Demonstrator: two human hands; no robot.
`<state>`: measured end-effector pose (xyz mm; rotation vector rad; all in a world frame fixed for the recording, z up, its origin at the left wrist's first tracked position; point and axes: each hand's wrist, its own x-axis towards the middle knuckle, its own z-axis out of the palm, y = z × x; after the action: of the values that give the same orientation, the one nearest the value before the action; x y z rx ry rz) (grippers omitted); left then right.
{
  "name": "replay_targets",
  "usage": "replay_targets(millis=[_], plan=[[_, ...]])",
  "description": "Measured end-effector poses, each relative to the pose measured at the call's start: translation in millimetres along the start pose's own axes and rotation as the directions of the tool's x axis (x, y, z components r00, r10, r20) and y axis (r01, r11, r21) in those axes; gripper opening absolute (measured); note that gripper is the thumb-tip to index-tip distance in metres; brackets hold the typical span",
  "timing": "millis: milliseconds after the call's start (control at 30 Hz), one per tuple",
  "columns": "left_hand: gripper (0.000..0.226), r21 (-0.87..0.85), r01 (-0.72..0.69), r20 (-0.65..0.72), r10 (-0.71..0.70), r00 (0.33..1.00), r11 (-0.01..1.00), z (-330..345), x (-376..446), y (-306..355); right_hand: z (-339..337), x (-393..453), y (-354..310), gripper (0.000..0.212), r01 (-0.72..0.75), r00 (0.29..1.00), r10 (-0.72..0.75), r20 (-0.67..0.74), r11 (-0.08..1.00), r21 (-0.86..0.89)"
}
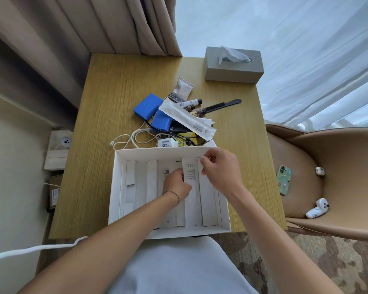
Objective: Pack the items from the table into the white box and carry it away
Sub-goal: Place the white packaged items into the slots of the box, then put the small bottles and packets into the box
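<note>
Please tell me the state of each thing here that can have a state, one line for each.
White cardboard box: open, partly filled with long white packets.
Long white packet with print: in the box, held by both hands.
Left hand: inside the box, fingers curled on the packet.
Right hand: pinches the packet's top end.
Grey tissue box: one tissue sticks out.
Blue battery packs: unpacked on the table.

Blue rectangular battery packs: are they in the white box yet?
No, both blue rectangular battery packs lie on the wooden table beyond the white box.
</note>
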<state>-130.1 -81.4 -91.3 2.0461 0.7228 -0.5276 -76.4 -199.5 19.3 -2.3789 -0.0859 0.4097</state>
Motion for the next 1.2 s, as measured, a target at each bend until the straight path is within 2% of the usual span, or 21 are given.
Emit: replay_targets(millis=[133,267,400,600,833,1000,1200], plan=[[0.021,0.315,-0.078,-0.034,0.093,0.995,0.946,3,2,0,-1,4,1,0.017,-0.010,1.000,0.010,0.000,1.000,0.002],[0.037,0.433,-0.162,-0.043,0.199,0.979,0.887,-2,1,-2,-4,13,-2,0.017,0.006,1.000,-0.006,-0.016,1.000,-0.002],[0.042,0.430,-0.183,-0.074,0.236,0.969,0.884,-25,-3,-4,-9,31,-9,0.017,0.030,0.999,-0.030,-0.036,1.000,-0.001],[0.022,0.357,-0.242,-0.069,0.284,0.956,0.902,-79,-21,-3,-2,76,-20,0.017,0.079,0.996,-0.084,-0.035,0.989,-0.124],[0.012,0.366,-0.393,-0.185,0.479,0.858,0.844,-128,-38,23,31,152,-16,0.025,0.139,0.990,-0.138,0.021,0.953,-0.268],[0.009,0.339,-0.394,-0.272,0.490,0.828,0.854,-150,-29,39,52,183,-9,0.045,0.185,0.983,-0.170,0.072,0.902,-0.391],[0.009,0.320,-0.367,-0.327,0.466,0.822,0.873,-159,-19,39,68,195,-8,0.047,0.241,0.971,-0.219,0.101,0.866,-0.438]])
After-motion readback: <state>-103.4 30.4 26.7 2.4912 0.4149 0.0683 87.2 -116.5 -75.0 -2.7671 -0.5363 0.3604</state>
